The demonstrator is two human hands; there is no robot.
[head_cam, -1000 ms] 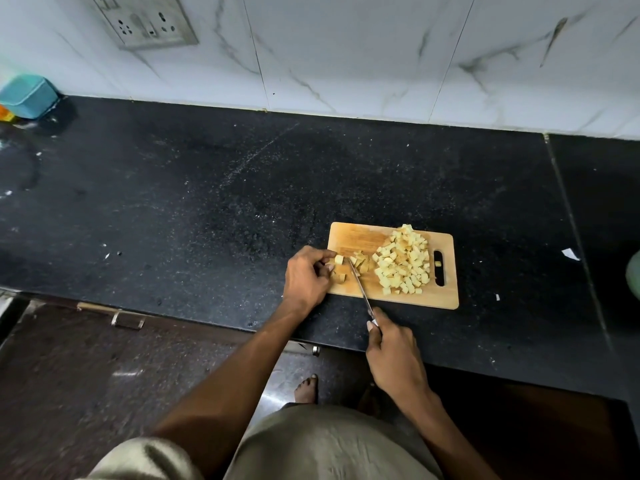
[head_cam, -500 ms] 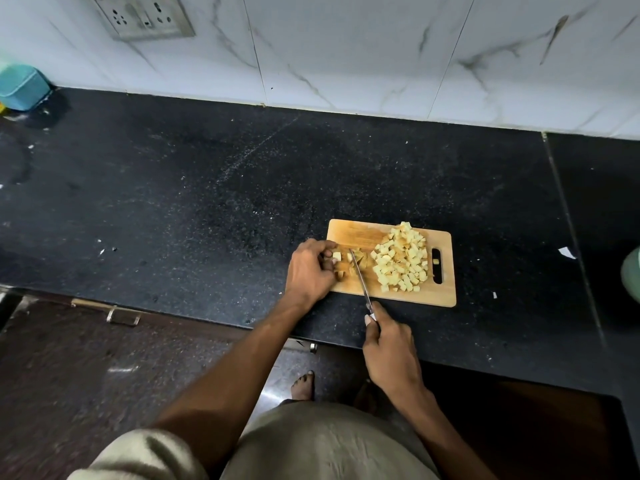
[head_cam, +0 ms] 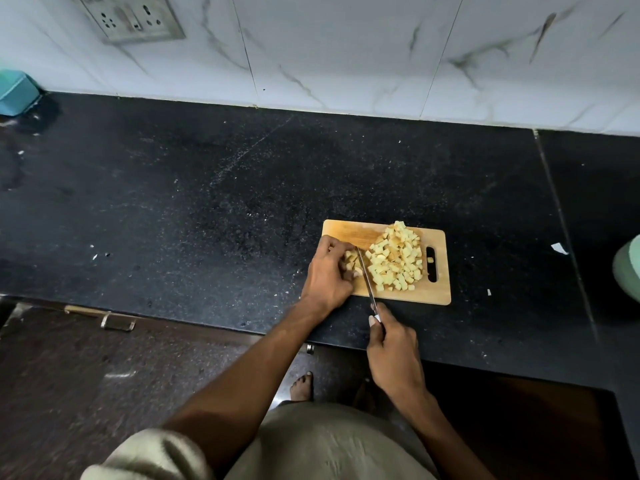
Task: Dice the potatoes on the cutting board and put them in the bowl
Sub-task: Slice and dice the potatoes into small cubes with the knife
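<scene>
A small wooden cutting board (head_cam: 440, 292) lies on the black counter near its front edge. A pile of diced potato (head_cam: 394, 259) covers the board's middle and right. My left hand (head_cam: 329, 275) curls over a few potato pieces (head_cam: 350, 257) at the board's left end and holds them down. My right hand (head_cam: 393, 348) grips the handle of a knife (head_cam: 365, 277). Its blade lies across the board between the held pieces and the pile. A pale green bowl (head_cam: 628, 271) shows only partly at the right edge.
The black stone counter (head_cam: 207, 209) stretches wide to the left and behind the board. A teal container (head_cam: 15, 91) stands at the far left against the tiled wall. Small white scraps (head_cam: 559, 248) lie right of the board. A bare foot (head_cam: 301, 386) shows below the counter edge.
The knife blade has shifted slightly left, closer to my left hand's fingers. My left hand has closed tighter over the remaining pieces. The pile and board stay put.
</scene>
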